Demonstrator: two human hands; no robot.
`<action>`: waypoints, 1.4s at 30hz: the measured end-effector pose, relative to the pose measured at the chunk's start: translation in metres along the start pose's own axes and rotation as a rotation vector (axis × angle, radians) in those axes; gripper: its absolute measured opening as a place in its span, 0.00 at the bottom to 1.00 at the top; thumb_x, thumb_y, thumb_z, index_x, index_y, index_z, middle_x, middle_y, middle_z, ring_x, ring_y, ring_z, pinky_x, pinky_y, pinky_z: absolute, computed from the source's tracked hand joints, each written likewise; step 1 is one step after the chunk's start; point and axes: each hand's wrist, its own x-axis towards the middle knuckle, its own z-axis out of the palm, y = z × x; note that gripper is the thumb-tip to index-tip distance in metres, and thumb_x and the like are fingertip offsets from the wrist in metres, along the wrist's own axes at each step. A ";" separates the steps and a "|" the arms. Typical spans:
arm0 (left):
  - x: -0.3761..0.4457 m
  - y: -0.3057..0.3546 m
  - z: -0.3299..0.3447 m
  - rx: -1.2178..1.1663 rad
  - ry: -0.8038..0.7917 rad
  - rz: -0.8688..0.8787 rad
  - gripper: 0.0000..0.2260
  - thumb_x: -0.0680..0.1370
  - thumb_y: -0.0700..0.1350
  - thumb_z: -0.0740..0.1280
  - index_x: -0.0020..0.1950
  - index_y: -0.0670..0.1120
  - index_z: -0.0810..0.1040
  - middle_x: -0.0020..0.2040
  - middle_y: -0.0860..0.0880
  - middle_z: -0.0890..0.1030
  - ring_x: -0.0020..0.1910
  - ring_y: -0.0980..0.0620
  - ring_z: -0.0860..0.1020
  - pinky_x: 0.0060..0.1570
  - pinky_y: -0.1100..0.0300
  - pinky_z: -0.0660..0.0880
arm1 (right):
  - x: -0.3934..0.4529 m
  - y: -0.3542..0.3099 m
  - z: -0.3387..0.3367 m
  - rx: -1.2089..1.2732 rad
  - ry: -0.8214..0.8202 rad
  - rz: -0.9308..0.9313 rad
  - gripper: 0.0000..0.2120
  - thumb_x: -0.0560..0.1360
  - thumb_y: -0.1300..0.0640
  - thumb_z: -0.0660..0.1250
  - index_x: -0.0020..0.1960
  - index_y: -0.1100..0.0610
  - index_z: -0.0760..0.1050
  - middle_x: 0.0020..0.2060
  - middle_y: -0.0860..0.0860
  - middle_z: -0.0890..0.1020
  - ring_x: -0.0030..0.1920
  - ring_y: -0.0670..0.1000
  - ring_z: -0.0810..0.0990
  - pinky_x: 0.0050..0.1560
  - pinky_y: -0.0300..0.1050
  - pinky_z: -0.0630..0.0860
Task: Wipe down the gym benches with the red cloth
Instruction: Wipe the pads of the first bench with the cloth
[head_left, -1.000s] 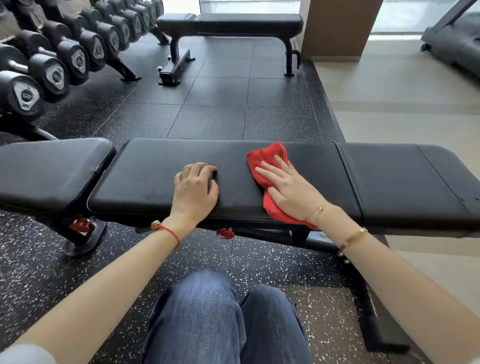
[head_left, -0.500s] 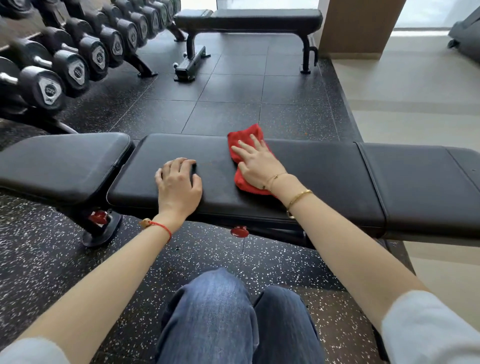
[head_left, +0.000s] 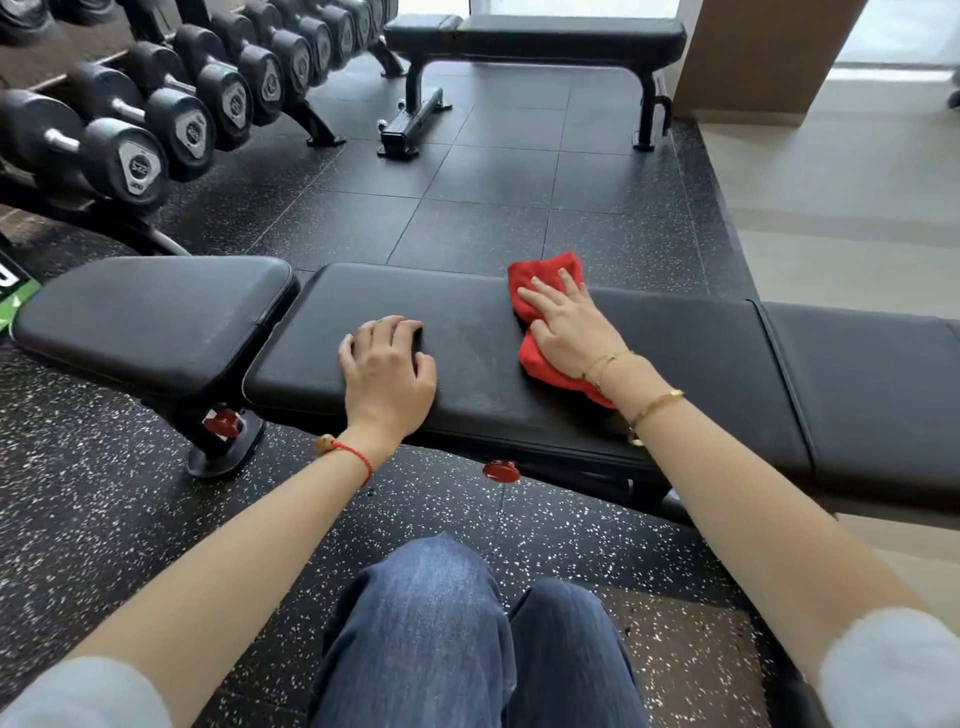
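Head view showed my red cloth (head_left: 543, 312) lying on the long middle pad of the desk (head_left: 467, 374), its long axis running from the far edge back toward me. Compared with half a second before, cloth and hand sat further right along the pad. My right hand (head_left: 569, 327) pressed flat on the cloth, fingers straight and slightly spread, pointing away. My left hand (head_left: 387, 369) rested on the pad, fingers curled under, holding nothing.
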 end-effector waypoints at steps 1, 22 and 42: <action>0.000 0.001 0.000 0.005 0.002 -0.005 0.20 0.75 0.49 0.56 0.64 0.48 0.75 0.66 0.48 0.75 0.67 0.45 0.69 0.72 0.44 0.59 | 0.011 -0.008 0.002 -0.005 -0.007 0.000 0.25 0.80 0.56 0.54 0.77 0.53 0.58 0.78 0.51 0.56 0.78 0.58 0.45 0.77 0.53 0.40; -0.001 0.000 -0.001 -0.069 0.049 -0.008 0.14 0.76 0.45 0.60 0.60 0.49 0.78 0.62 0.50 0.78 0.65 0.47 0.71 0.68 0.47 0.60 | -0.066 0.009 0.001 0.050 0.022 -0.060 0.26 0.79 0.58 0.56 0.76 0.51 0.59 0.77 0.48 0.58 0.78 0.55 0.46 0.78 0.50 0.41; -0.003 0.071 0.000 -0.153 -0.092 0.095 0.17 0.79 0.46 0.60 0.68 0.47 0.73 0.68 0.48 0.73 0.71 0.47 0.65 0.75 0.42 0.52 | -0.079 0.020 -0.002 -0.035 0.073 0.066 0.26 0.79 0.59 0.53 0.77 0.55 0.57 0.77 0.51 0.57 0.78 0.57 0.45 0.78 0.52 0.41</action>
